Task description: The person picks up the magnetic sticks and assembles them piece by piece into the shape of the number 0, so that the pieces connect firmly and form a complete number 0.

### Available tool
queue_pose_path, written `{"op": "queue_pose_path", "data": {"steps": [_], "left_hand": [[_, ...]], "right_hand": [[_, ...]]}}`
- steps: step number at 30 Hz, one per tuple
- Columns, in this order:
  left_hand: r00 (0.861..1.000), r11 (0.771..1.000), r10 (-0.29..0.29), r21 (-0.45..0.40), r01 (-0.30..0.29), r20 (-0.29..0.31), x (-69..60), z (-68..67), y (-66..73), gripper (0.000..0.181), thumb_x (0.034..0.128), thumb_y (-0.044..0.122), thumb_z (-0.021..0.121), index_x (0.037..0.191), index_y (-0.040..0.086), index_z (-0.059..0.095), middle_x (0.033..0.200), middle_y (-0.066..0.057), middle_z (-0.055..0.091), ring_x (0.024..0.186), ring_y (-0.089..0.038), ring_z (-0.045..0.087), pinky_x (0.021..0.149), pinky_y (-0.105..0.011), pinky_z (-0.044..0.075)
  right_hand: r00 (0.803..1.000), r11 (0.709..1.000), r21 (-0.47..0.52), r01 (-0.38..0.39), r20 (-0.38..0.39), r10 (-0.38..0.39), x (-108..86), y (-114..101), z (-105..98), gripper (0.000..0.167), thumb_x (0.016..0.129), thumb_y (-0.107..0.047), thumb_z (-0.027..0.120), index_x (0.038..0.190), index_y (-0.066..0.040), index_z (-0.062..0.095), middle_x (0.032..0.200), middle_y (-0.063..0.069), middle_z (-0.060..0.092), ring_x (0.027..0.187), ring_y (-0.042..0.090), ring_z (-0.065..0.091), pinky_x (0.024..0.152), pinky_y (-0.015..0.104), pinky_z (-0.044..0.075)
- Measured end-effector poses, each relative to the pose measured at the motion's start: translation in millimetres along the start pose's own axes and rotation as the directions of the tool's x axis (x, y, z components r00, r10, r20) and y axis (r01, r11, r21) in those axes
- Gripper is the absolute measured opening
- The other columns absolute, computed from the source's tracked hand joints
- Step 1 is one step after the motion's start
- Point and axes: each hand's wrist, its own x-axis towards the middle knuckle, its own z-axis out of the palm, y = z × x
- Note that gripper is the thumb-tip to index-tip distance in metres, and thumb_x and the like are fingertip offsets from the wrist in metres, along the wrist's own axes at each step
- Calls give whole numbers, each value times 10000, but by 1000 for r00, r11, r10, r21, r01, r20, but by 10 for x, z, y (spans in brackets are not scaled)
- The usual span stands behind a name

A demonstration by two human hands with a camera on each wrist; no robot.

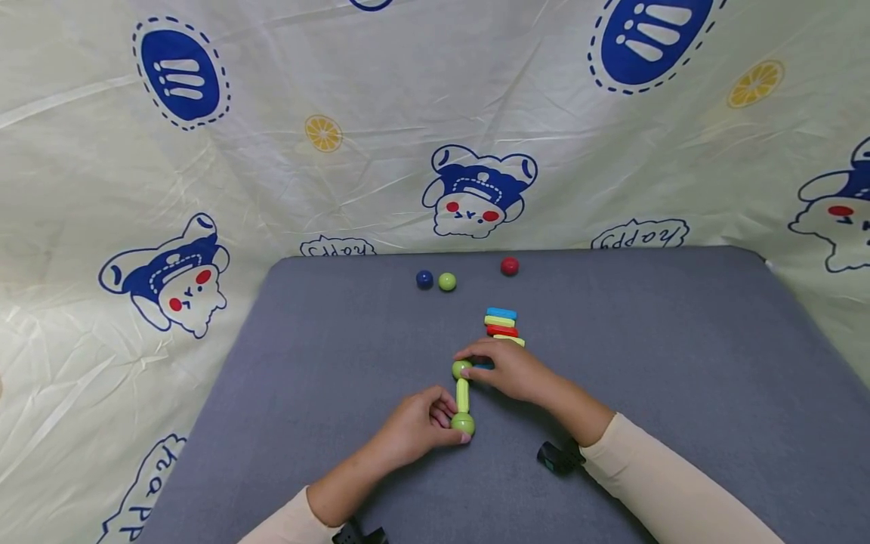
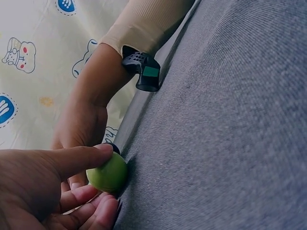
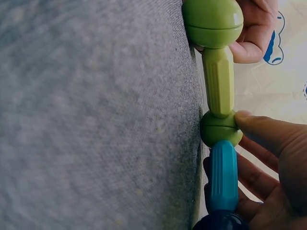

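A yellow-green rod (image 1: 463,396) joins two green balls on the grey tabletop. My left hand (image 1: 416,427) pinches the nearer green ball (image 2: 108,173) between thumb and fingers. The farther green ball (image 3: 221,129) is in the grip of my right hand (image 1: 514,372), thumb against its side. From that ball a blue rod (image 3: 224,175) runs on to a dark blue ball (image 3: 219,221), as the right wrist view shows. In the head view the right hand hides most of this blue part.
Beyond the right hand lies a row of loose rods (image 1: 501,330) in blue, yellow and red. Toward the far edge sit a blue ball (image 1: 424,279), another green ball (image 1: 446,282) and a red ball (image 1: 510,266). A printed cloth (image 1: 381,189) hangs behind the grey table (image 1: 646,340).
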Motion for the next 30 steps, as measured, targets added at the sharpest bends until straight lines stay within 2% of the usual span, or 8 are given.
{"op": "queue_pose_path", "data": {"steps": [4, 9, 15, 20, 23, 30], "left_hand": [[1000, 1000, 3, -12, -3, 6, -6, 4, -10, 345, 780, 155, 886, 1002, 69, 635, 889, -18, 655, 746, -73, 588, 667, -192, 500], [1000, 1000, 8, -22, -8, 12, -8, 4, -20, 352, 786, 155, 881, 1020, 67, 634, 906, -24, 653, 761, -80, 586, 681, -192, 498], [1000, 1000, 14, -24, -14, 1, -2, 11, -38, 345, 792, 183, 878, 1013, 72, 638, 906, -22, 654, 759, -71, 583, 679, -190, 496], [1000, 999, -28, -44, 27, -6, -4, 3, -23, 273, 885, 291, 790, 1014, 94, 652, 921, -5, 663, 789, -79, 588, 681, -200, 488], [999, 998, -45, -45, 44, -8, -3, 3, -18, 257, 920, 319, 750, 1012, 100, 654, 935, -3, 667, 806, -90, 590, 686, -206, 486], [998, 998, -54, -42, 53, -15, -3, 12, -25, 257, 920, 320, 748, 1004, 96, 654, 930, -9, 669, 808, -103, 589, 678, -211, 480]], "right_hand": [[1000, 1000, 9, 23, -11, -23, 10, 16, -16, 282, 959, -247, 710, 1219, -142, 731, 1154, -8, 728, 1094, 186, 666, 960, 423, 535], [999, 996, 85, 31, -45, -27, 15, 26, -109, 312, 950, -195, 719, 1240, -82, 712, 1169, 60, 723, 1110, 225, 678, 978, 446, 538], [993, 994, 96, -45, -107, 55, -18, 90, -270, 311, 974, -214, 690, 1257, -84, 704, 1201, 87, 709, 1113, 254, 664, 958, 477, 542], [976, 991, 79, -107, -181, 120, -39, 192, -388, 251, 954, -172, 713, 1188, -84, 731, 1132, 82, 706, 1030, 237, 652, 899, 447, 546], [970, 987, 80, -139, -192, 152, -51, 262, -438, 216, 951, -137, 711, 1157, -75, 734, 1106, 95, 705, 1008, 244, 646, 888, 448, 553], [966, 982, 43, -185, -177, 190, -94, 426, -472, 184, 947, -125, 711, 1118, -64, 738, 1095, 122, 695, 978, 253, 654, 881, 472, 558]]}}
